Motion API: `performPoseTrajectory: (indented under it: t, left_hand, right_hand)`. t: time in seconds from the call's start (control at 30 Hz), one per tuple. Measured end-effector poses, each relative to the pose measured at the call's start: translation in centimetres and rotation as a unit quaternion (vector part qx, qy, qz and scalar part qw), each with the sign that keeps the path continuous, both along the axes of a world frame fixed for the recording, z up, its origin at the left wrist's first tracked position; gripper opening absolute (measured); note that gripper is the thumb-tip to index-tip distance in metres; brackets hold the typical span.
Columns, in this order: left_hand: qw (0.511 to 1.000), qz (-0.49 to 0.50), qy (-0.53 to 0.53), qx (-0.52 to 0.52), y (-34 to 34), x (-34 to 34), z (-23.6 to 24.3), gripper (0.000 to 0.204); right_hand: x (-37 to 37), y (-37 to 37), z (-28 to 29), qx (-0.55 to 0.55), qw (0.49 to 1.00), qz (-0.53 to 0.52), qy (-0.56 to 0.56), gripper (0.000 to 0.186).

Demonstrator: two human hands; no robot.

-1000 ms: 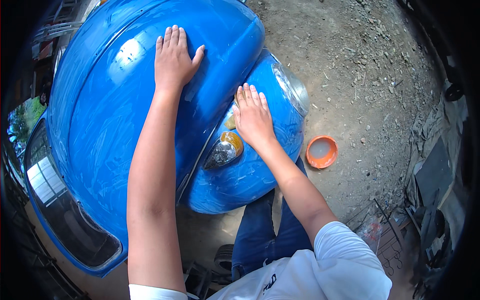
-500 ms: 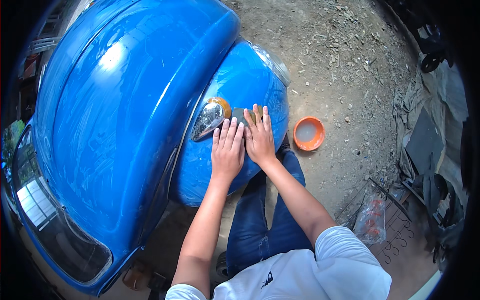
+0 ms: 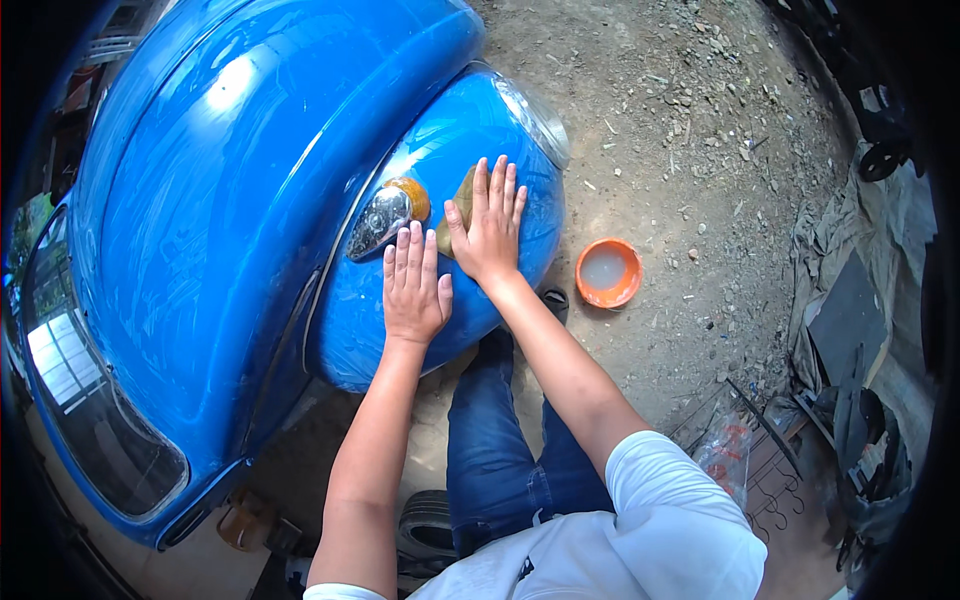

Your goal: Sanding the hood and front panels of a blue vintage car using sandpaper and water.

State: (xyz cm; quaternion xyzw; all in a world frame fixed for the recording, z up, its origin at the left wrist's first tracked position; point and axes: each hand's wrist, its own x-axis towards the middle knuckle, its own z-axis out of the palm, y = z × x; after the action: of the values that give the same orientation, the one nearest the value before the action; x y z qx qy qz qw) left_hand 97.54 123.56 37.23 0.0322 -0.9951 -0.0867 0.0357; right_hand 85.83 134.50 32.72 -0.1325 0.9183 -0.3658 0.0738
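My right hand (image 3: 490, 238) rests flat with fingers stretched out on a tan sheet like sandpaper (image 3: 461, 207), pressing it against the blue car fender (image 3: 450, 118). Part of the sheet is hidden beneath the fingers. To its left, my left hand (image 3: 413, 300) lies palm down on the fender, fingers straight and thumb apart, holding nothing. Just beyond its fingertips sits a chrome lamp housing (image 3: 376, 224) with an amber lens (image 3: 413, 191). Wet-looking streaks cover the blue paint.
An orange bowl of cloudy liquid (image 3: 610, 291) stands on the dirt ground, right of the fender. The headlight (image 3: 530, 118) is at the fender's far end, and the blue hood (image 3: 250, 180) rises on the left. A tyre (image 3: 427, 522) lies near my legs; grey sheeting (image 3: 850, 310) is at right.
My hands have moved apart: the right slid farther forward over the fender with the sheet, the left shifted left. More of the sheet's tan surface shows. The whole view has shifted slightly.
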Motion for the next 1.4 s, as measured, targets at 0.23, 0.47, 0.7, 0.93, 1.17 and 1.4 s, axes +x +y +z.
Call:
performPoseTrajectory:
  t: [0.23,0.47,0.7,0.93,1.17,1.4]
  left_hand:
    - [0.99,-0.129,-0.033,-0.033,0.0,0.0,0.3,0.067]
    - [0.988,-0.089,-0.112,-0.065,2.7,-2.8,0.8,0.08]
    - [0.988,-0.036,-0.106,-0.106,2.9,-3.1,1.0,0.061]
    - [0.985,-0.04,-0.111,-0.122,4.4,-3.7,0.8,0.057]
    - [0.985,-0.051,-0.117,-0.113,4.1,-3.7,0.0,0.055]
    - [0.978,-0.136,-0.106,-0.113,7.5,-10.1,-1.1,0.056]
  right_hand:
    - [2.5,1.3,-0.5,-0.005,1.0,0.024,-0.014,0.074]
    - [-4.7,2.9,-2.8,-0.025,0.994,-0.102,-0.015,0.071]
    - [0.7,5.2,-3.9,-0.069,0.994,-0.061,-0.06,0.077]
    - [-3.2,5.7,-4.8,-0.078,0.976,-0.17,-0.11,0.077]
    - [6.7,6.8,-3.4,-0.037,0.986,-0.095,-0.132,0.077]
    - [2.3,9.4,-7.5,-0.111,0.943,-0.247,-0.193,0.073]
